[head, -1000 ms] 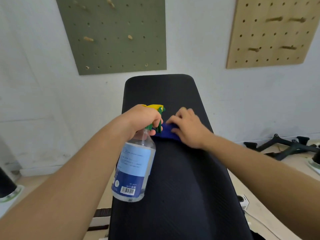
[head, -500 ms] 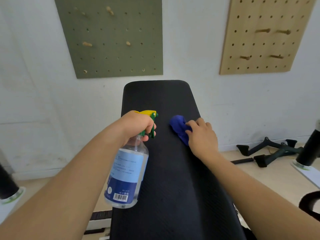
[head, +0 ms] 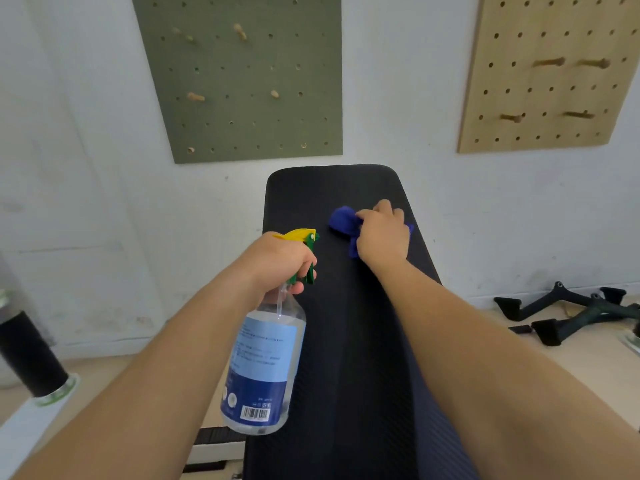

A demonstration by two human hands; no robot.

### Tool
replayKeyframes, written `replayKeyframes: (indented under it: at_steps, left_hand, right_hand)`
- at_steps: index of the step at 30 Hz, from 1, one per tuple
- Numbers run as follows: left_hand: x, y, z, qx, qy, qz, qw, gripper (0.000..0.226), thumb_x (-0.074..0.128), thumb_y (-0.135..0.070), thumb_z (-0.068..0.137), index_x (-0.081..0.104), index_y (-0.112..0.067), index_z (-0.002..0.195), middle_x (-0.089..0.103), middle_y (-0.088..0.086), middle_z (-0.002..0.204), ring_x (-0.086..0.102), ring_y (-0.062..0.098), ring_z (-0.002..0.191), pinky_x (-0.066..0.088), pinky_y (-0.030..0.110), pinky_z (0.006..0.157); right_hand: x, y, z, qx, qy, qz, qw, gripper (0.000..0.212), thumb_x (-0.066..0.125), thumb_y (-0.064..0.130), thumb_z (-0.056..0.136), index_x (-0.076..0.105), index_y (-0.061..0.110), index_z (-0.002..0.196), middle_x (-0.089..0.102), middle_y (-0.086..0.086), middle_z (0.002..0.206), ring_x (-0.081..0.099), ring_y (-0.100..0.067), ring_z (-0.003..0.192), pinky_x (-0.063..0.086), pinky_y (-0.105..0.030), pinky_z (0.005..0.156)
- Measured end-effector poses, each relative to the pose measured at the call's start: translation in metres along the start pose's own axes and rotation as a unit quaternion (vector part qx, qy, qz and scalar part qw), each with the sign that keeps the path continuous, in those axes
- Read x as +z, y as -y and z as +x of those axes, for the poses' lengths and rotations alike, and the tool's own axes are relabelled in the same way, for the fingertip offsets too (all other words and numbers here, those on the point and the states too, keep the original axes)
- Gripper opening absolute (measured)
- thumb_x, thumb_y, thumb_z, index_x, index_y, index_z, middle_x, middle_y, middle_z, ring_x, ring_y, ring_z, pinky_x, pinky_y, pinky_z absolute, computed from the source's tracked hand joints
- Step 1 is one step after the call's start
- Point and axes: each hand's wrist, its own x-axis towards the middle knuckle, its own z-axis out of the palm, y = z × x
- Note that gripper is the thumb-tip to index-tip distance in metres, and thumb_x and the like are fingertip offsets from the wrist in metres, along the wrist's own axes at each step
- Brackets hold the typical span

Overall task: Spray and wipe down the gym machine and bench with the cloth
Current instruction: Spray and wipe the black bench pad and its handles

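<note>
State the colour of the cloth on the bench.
Blue; the cloth shows best in the head view.

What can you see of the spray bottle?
The spray bottle is clear plastic with a blue label, a barcode near its base and a yellow-and-green trigger head; a dip tube shows inside. The left hand grips its neck, fingers round the trigger. It hangs tilted, base toward the camera, over the left edge of the black bench.
</note>
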Motion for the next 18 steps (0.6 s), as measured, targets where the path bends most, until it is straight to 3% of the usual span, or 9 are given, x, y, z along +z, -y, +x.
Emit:
replayKeyframes:
  at_steps: [2,5,8,11,14,18]
  left_hand:
    - [-0.004,0.002,0.0,-0.003,-0.009,-0.003,1.0,0.037,0.052,0.004,0.08,0.075,-0.007,0.108,0.076,0.014,0.111,0.057,0.018,0.064,0.047,0.014,0.041]
    - [-0.008,0.012,-0.01,-0.014,-0.008,-0.012,1.0,0.037,0.052,0.003,0.077,0.076,-0.006,0.104,0.076,0.016,0.112,0.058,0.019,0.065,0.048,0.019,0.052]
    - [-0.012,0.022,-0.034,-0.016,-0.006,-0.041,0.999,0.037,0.051,0.004,0.076,0.075,-0.002,0.103,0.076,0.019,0.112,0.059,0.019,0.073,0.048,0.018,0.047]
    - [-0.012,0.031,-0.069,-0.023,-0.011,-0.067,0.997,0.034,0.051,0.004,0.078,0.075,-0.002,0.101,0.077,0.017,0.109,0.059,0.017,0.069,0.048,0.019,0.049]
    - [-0.006,0.05,-0.108,-0.051,-0.012,-0.071,0.996,0.035,0.053,0.0,0.079,0.074,-0.003,0.106,0.078,0.009,0.097,0.055,0.014,0.055,0.041,0.022,0.055]
    - [0.004,0.087,-0.154,-0.068,-0.02,-0.121,0.99,0.029,0.052,0.002,0.081,0.073,-0.007,0.098,0.075,0.007,0.095,0.057,0.012,0.054,0.041,0.018,0.046]
  right_hand:
    - [0.007,0.006,-0.017,-0.055,-0.003,0.013,0.998,0.027,0.049,0.021,0.101,0.066,0.024,0.122,0.05,-0.004,0.12,0.047,-0.027,0.107,0.047,-0.041,0.084]
    - [0.004,0.002,-0.063,-0.165,0.048,0.075,0.982,0.028,0.052,0.025,0.101,0.067,0.026,0.125,0.054,-0.002,0.117,0.05,-0.025,0.104,0.048,-0.04,0.082]
    - [-0.014,-0.001,-0.123,-0.235,0.118,0.105,0.959,0.032,0.059,0.025,0.098,0.066,0.026,0.13,0.057,-0.001,0.116,0.053,-0.025,0.102,0.05,-0.04,0.086]
    - [-0.037,-0.005,-0.174,-0.236,0.192,0.104,0.947,0.037,0.057,0.028,0.099,0.061,0.029,0.136,0.054,0.005,0.118,0.052,-0.02,0.107,0.048,-0.035,0.088]
    - [-0.054,-0.012,-0.2,-0.226,0.215,0.048,0.949,0.039,0.054,0.029,0.1,0.056,0.035,0.139,0.051,0.008,0.121,0.048,-0.018,0.114,0.049,-0.037,0.087]
    - [-0.07,-0.024,-0.218,-0.103,0.183,0.057,0.976,0.04,0.058,0.022,0.095,0.06,0.032,0.134,0.051,-0.002,0.12,0.054,-0.027,0.114,0.052,-0.041,0.088]
